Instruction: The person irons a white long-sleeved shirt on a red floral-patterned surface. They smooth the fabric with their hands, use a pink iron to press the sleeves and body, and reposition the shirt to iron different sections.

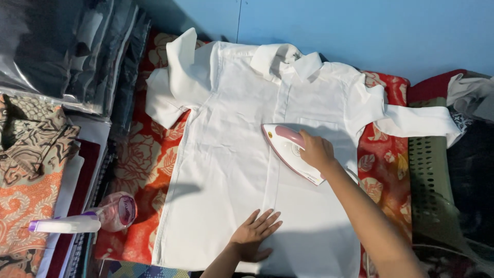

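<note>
Along the left edge, lying stacked: folded patterned garments point(31, 154) and dark clothes in clear plastic bags point(67, 46), kept well apart from the ironing. Just beside them, resting on its side near the cloth's edge, a spray bottle point(98, 216) with a pinkish body and white nozzle, probably kept within reach for damping fabric. Spreading across the middle, over a red floral cloth point(149, 164), a white shirt point(226, 154), front up, collar towards the blue wall point(360, 25), sleeves folded outward. Pressing flat on the shirt's lower front, the left hand point(254, 234), fingers spread and open, holding nothing, seemingly pinning the fabric taut. Further right, gliding over the placket near the chest pocket, a white and pink iron point(290, 152), tip pointing up-left, with the right hand point(316, 152) gripping its handle, fingers wrapped closed around it. Sitting at the far right, a green perforated basket point(432, 180) and more crumpled clothes point(471, 95).
</note>
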